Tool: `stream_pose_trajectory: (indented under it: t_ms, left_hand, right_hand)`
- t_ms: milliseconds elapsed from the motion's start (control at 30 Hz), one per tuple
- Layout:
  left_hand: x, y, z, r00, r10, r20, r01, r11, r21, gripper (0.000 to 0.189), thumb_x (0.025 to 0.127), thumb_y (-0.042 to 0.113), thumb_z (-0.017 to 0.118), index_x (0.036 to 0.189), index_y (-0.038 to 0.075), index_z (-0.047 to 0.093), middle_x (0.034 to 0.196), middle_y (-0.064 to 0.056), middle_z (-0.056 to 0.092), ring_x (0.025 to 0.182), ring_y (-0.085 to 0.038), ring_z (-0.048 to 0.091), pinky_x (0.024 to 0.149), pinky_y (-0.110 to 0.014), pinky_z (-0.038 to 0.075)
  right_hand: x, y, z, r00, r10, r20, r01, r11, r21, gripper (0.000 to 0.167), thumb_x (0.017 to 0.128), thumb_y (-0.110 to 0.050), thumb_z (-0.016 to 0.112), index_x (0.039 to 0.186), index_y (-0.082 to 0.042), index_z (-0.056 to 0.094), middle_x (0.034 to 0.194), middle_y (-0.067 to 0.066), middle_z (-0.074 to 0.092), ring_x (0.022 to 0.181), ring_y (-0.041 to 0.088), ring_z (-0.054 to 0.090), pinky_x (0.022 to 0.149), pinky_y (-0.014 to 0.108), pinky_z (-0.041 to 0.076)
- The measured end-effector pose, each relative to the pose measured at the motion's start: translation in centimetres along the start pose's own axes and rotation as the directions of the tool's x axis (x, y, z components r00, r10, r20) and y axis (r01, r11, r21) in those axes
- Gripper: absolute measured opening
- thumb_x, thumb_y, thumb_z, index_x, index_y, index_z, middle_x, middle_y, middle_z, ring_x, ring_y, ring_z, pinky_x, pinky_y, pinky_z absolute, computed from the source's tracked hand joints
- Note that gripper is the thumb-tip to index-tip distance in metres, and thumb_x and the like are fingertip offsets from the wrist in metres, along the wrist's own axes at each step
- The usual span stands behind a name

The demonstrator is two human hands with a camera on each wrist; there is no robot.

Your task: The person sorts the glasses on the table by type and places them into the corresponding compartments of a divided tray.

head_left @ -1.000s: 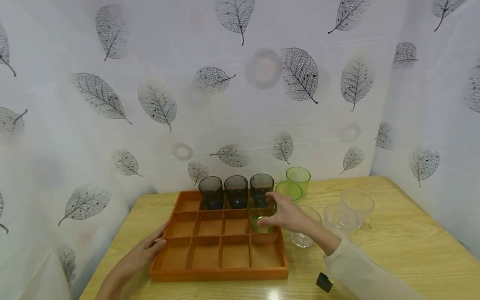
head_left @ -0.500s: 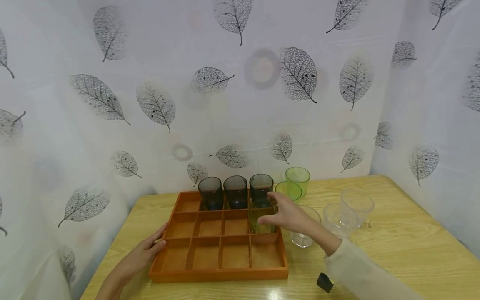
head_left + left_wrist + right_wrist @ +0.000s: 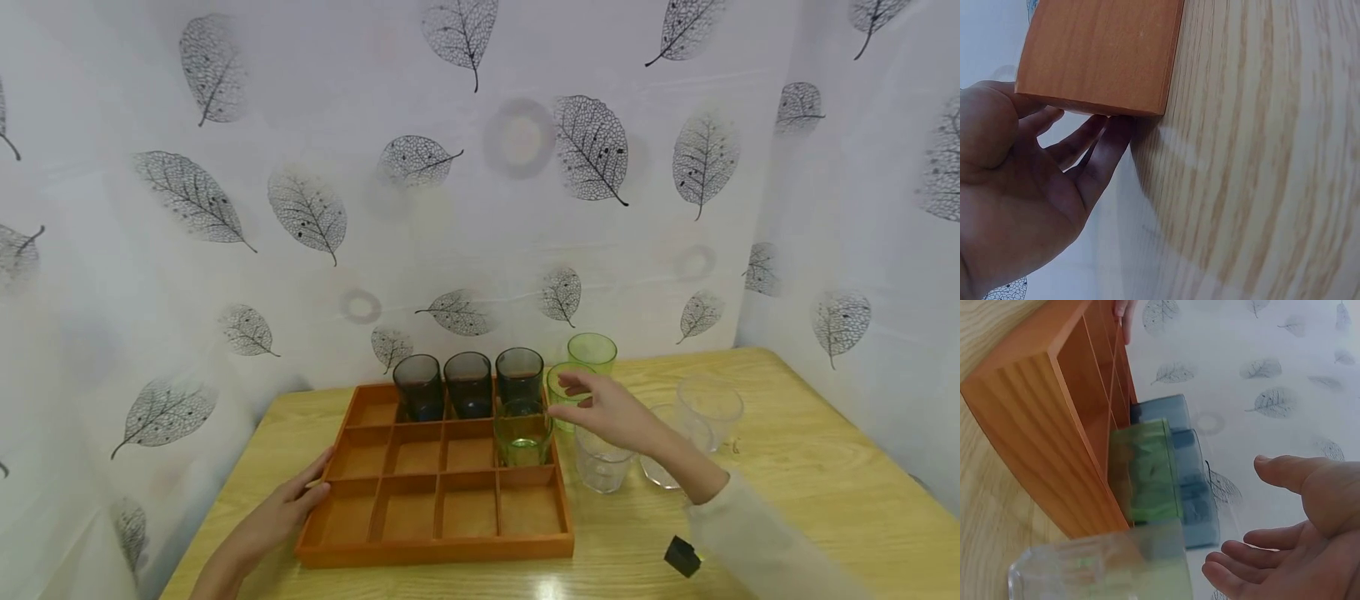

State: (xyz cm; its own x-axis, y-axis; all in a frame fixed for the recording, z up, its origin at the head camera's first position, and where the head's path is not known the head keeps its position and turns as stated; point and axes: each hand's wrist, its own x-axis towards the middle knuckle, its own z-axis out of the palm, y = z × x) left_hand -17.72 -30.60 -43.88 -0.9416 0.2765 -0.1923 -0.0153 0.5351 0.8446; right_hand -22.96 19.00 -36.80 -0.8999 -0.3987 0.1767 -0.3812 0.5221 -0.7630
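In the head view an orange wooden compartment tray [image 3: 435,550] lies on the table. My left hand [image 3: 270,517] touches the tray's left side, fingers lightly bent; in the left wrist view its fingertips [image 3: 1107,150] meet the tray's wall. My right hand [image 3: 618,412] hovers right of the tray, thumb and fingers spread, holding nothing. Just left of its fingertips, a green glass [image 3: 522,437] stands in the right compartment of the middle row. Behind it, dark grey glasses fill three back-row compartments, one being the dark glass [image 3: 468,387]. In the right wrist view the open palm [image 3: 1329,537] faces the glasses.
Right of the tray stand two more green glasses, including the far green glass [image 3: 592,350], and clear glasses such as the near clear glass [image 3: 602,467] and the far clear glass [image 3: 711,404]. A small black object [image 3: 682,556] is by the right sleeve. A leaf-patterned curtain [image 3: 420,233] hangs behind.
My right hand has let go of the green glass in the middle-row compartment and moved up and to the right. My left hand keeps its place on the tray.
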Motion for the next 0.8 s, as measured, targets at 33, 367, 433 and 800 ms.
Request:
stream_pose_trajectory:
  t_ms: [33,367,433,800]
  left_hand:
    - [0.0,0.0,0.0,1.0,0.0,-0.001,0.0,1.0,-0.002,0.068,0.113,0.032,0.045,0.167,0.008,0.012,0.169,-0.024,0.008,0.153,-0.046,0.007,0.118,-0.064,0.024]
    - [-0.1,0.1,0.0,1.0,-0.001,0.001,0.001,1.0,-0.005,0.068,0.113,0.031,0.045,0.167,0.008,0.012,0.169,-0.024,0.007,0.153,-0.046,0.007,0.118,-0.061,0.025]
    - [-0.1,0.2,0.0,1.0,0.0,0.003,0.0,1.0,-0.007,0.067,0.113,0.031,0.044,0.167,0.008,0.011,0.169,-0.024,0.007,0.153,-0.046,0.008,0.117,-0.06,0.025]
    - [0.0,0.1,-0.1,1.0,-0.001,0.01,0.001,1.0,-0.02,0.066,0.113,0.03,0.044,0.167,0.009,0.012,0.169,-0.026,0.006,0.152,-0.048,0.007,0.116,-0.061,0.03]
  right_hand:
    - [-0.1,0.1,-0.4,1.0,-0.002,-0.001,0.002,1.0,0.001,0.065,0.101,-0.031,0.07,0.146,0.01,0.049,0.145,0.028,0.054,0.127,0.044,0.056,0.104,0.056,0.048]
    - [-1.1,1.4,-4.3,0.999,0.029,-0.031,-0.03,0.999,-0.038,0.06,0.102,-0.026,0.069,0.144,0.013,0.05,0.144,0.031,0.053,0.127,0.046,0.056,0.101,0.054,0.052]
    - [-1.3,1.7,-4.9,0.999,0.036,-0.033,-0.038,0.998,-0.055,0.062,0.102,-0.027,0.068,0.144,0.013,0.049,0.144,0.031,0.053,0.128,0.046,0.056,0.1,0.054,0.052]
    - [-1.4,3.6,-6.8,0.996,0.081,-0.035,-0.083,0.996,-0.046,0.066,0.102,-0.027,0.068,0.147,0.016,0.044,0.146,0.035,0.05,0.129,0.048,0.054,0.1,0.056,0.051]
